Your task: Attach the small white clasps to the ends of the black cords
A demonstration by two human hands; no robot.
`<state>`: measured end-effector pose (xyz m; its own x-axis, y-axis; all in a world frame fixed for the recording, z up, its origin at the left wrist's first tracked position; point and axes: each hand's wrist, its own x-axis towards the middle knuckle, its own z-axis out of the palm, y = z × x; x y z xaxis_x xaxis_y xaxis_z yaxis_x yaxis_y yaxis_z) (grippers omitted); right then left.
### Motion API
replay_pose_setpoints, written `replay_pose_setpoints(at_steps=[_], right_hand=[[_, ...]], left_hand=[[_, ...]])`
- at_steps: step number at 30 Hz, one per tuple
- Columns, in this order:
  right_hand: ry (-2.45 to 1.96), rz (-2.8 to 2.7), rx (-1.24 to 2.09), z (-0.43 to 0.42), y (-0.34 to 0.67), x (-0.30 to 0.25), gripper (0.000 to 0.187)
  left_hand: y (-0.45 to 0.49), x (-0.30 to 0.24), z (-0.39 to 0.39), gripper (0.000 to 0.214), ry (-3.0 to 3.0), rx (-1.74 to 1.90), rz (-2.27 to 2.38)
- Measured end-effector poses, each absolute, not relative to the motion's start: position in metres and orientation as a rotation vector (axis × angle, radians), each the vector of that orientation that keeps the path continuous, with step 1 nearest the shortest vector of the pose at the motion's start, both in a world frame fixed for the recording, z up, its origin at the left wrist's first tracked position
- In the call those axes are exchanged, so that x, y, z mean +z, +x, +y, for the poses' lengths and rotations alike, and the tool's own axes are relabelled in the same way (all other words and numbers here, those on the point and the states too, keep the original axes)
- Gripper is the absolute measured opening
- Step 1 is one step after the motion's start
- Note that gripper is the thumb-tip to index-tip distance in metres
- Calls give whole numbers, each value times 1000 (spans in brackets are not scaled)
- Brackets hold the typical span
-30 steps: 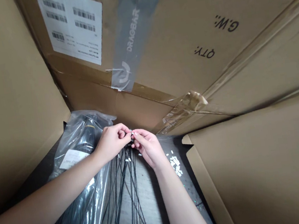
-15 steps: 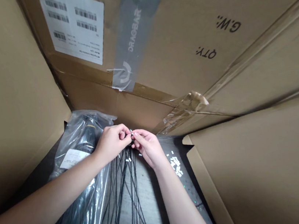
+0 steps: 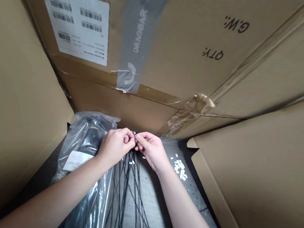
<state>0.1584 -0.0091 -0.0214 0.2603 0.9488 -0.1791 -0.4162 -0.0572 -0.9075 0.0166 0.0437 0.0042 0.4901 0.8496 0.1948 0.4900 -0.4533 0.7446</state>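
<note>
My left hand is closed in a pinch at the upper end of a bundle of thin black cables. Facing it, with fingertips almost touching, my right hand pinches something tiny that the fingers mostly hide. Tiny white bits show at the cable ends around both hands. From there the cables run down toward me over a grey surface. To the right of my right forearm lies a small pile of white connector-like pieces.
A clear plastic bag holding more black cable, with a white label, lies under my left forearm. A large taped carton stands behind my hands. Cardboard panels rise on the left and right.
The view has shifted slightly, so everything sits a little further right. Both hands keep their pinch at the cable ends, with only small finger movement.
</note>
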Motion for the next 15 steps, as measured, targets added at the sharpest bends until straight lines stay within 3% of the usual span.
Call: replay_pose_setpoints(at_steps=[15], right_hand=[[-1139,-585,1220,-9,157,-19,31]], left_hand=[[20,3,49,19,1759,689,1003]])
